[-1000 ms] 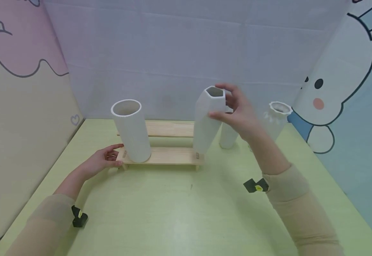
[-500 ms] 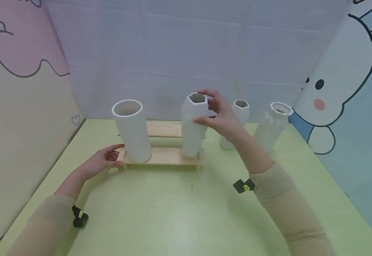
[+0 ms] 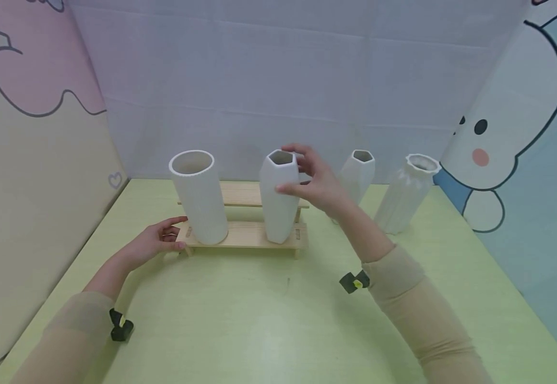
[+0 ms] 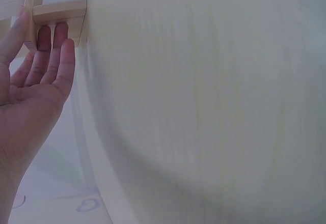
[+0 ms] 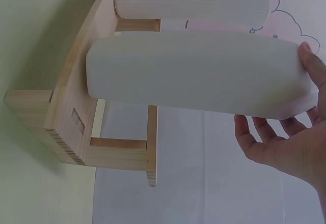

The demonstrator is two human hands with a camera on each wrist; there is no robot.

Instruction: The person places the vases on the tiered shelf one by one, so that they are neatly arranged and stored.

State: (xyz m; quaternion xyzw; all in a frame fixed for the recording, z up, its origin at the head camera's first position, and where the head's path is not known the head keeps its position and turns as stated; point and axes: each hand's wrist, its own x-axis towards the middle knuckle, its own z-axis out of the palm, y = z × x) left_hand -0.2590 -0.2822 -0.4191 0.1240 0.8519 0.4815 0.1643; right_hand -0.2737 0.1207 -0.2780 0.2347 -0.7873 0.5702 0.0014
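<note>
My right hand (image 3: 319, 186) grips a white faceted vase (image 3: 277, 205) near its top, thumb in front and fingers behind. The vase stands nearly upright, its base at the right part of the lower board of a two-step wooden rack (image 3: 244, 234). In the right wrist view, the base of the faceted vase (image 5: 188, 74) meets the board. My left hand (image 3: 160, 237) holds the rack's left end. The left wrist view shows its thumb at the board's edge and fingertips against the leg (image 4: 61, 12). A white cylindrical vase (image 3: 199, 205) stands on the board's left part.
Right of the rack, on the pale table (image 3: 268, 320), stand a smaller faceted white vase (image 3: 358, 173) and a ribbed white vase with a wavy rim (image 3: 403, 200). The rack's raised back board (image 3: 240, 193) runs behind the front one. A lilac cloth wall (image 3: 259, 69) closes the back.
My right hand has brought the faceted vase left and down onto the lower board, straightening it. The smaller faceted vase behind has come into view. My left hand stays put.
</note>
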